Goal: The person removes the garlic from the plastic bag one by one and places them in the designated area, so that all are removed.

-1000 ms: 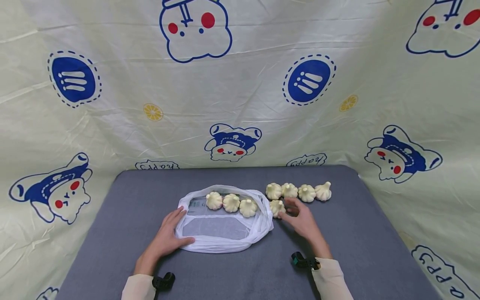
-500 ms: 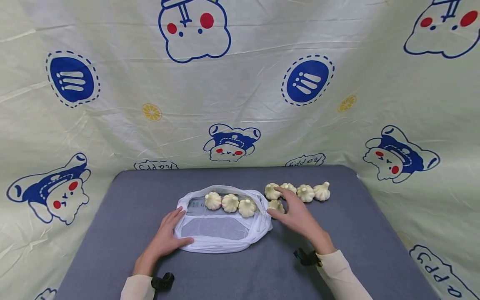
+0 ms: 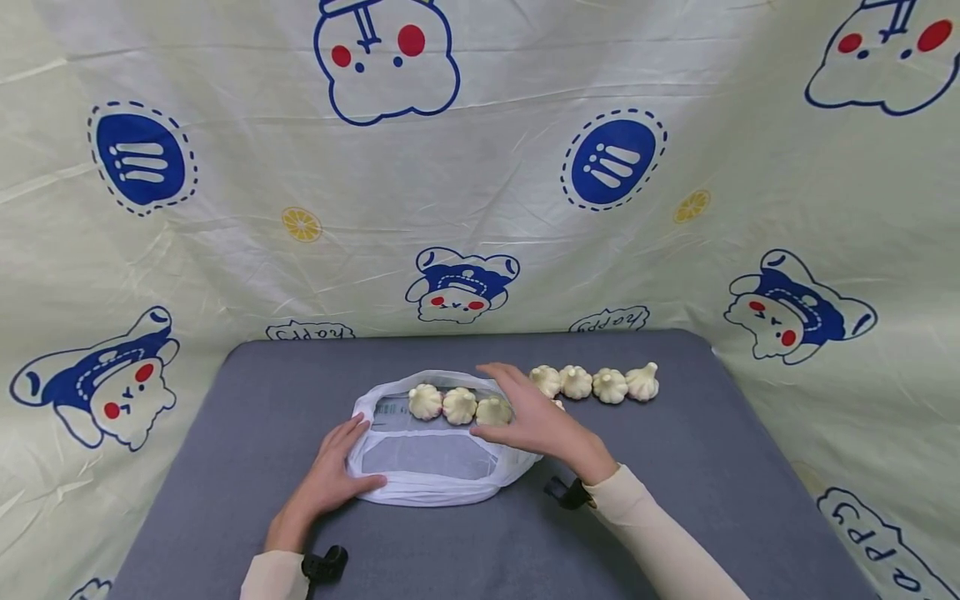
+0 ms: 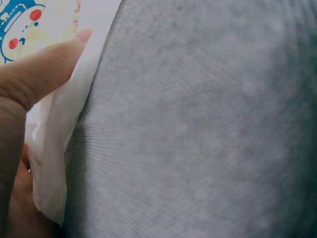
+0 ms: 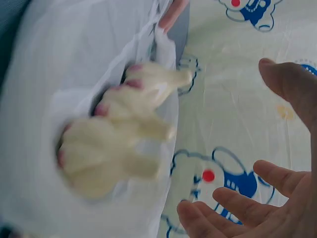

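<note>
A white plastic bag [image 3: 427, 500] lies with its mouth spread wide on the table. Three garlic bulbs [image 3: 460, 406] stand in a row inside it, purple-tinged in the right wrist view. My left hand [image 3: 330, 475] grips the bag's left end, its thumb [image 4: 49, 69] over the plastic and other fingers behind it. Above the bag's right end is my right hand [image 3: 532, 421], thumb and fingers [image 5: 242, 203] spread apart with nothing between them. It reaches around the rightmost bulb [image 3: 493, 411] in the head view. Another bulb beside the bag is mostly hidden behind this hand.
Several more garlic bulbs [image 3: 576, 382] form a row on the grey table [image 3: 450, 558], right of the bag and toward the back edge. A patterned cloth [image 3: 247, 267] hangs behind the table.
My right hand has left the bulb beside the bag, opened wider and shifted left over the bag's right end. My left hand stays on the bag, and the bulbs keep their places.
</note>
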The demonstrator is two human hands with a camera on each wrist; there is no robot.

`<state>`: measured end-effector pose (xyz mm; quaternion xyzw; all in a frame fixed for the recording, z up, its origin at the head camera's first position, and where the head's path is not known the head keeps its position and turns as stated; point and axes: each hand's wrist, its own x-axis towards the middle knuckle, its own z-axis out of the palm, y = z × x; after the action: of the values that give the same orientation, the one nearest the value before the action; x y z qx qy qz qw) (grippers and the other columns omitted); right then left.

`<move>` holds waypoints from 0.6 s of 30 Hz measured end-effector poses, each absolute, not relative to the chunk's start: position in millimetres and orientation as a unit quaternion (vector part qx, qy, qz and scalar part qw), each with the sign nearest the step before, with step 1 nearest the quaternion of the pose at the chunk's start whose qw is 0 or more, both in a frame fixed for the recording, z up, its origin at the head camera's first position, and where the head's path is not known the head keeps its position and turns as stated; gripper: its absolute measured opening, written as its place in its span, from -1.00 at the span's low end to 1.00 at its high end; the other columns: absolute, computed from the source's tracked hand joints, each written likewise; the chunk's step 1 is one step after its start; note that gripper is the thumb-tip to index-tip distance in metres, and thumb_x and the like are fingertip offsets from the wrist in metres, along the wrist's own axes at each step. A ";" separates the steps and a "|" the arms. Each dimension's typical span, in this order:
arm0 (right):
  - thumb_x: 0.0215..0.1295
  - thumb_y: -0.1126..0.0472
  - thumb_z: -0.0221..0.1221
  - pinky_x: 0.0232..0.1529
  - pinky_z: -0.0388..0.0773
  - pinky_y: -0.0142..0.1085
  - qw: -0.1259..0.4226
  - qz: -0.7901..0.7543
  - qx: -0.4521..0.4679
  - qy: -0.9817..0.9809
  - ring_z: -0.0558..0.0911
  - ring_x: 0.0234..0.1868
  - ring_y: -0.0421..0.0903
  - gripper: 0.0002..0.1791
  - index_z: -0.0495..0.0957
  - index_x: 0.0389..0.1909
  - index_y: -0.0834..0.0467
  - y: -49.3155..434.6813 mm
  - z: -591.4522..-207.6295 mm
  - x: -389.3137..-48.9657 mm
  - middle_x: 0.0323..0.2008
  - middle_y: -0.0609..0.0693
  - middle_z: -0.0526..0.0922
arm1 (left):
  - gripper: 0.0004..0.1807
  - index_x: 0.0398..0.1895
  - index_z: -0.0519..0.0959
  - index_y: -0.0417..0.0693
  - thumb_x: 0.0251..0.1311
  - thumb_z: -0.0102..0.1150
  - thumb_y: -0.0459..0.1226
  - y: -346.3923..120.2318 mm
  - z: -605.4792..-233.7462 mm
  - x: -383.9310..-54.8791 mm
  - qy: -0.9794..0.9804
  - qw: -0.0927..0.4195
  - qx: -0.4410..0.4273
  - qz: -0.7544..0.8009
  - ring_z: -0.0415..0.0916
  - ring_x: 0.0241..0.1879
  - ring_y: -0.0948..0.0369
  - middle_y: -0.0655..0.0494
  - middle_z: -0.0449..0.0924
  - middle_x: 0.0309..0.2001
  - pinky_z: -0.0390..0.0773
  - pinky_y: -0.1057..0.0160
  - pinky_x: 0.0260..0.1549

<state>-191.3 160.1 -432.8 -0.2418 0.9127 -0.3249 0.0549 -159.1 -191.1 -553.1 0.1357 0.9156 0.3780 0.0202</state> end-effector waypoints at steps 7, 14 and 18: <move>0.16 -0.25 0.42 0.35 0.46 0.15 0.091 -0.316 -0.264 0.907 0.33 0.51 0.11 0.06 0.15 0.60 -0.03 127.8 -434.1 -204.5 0.55 0.10 0.22 | 0.09 0.51 0.28 -0.31 -0.04 0.58 -0.01 -190.1 -553.8 -159.6 0.914 0.017 0.138 0.382 0.05 0.51 -0.29 -0.27 0.18 0.56 0.15 -0.41 0.40; 0.15 -0.29 0.40 0.40 0.39 0.16 0.128 -0.328 -0.273 0.895 0.31 0.52 0.07 0.05 0.15 0.60 -0.10 107.6 -441.6 -219.4 0.56 0.07 0.23 | 0.09 0.52 0.28 -0.30 -0.03 0.58 -0.01 -190.7 -553.3 -158.9 0.914 0.020 0.134 0.383 0.05 0.51 -0.29 -0.26 0.17 0.56 0.16 -0.41 0.39; 0.16 -0.27 0.40 0.36 0.43 0.16 0.135 -0.332 -0.279 0.891 0.39 0.46 0.12 0.04 0.16 0.60 -0.08 97.1 -446.6 -226.2 0.53 0.10 0.28 | 0.09 0.54 0.26 -0.28 -0.01 0.58 -0.01 -191.1 -553.1 -160.5 0.912 0.031 0.128 0.388 0.02 0.53 -0.27 -0.23 0.14 0.58 0.13 -0.41 0.42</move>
<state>-226.2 97.1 -446.6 -0.2786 0.8910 -0.3321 0.1353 -160.5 -191.1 -553.1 0.1278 0.9124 0.3877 0.0311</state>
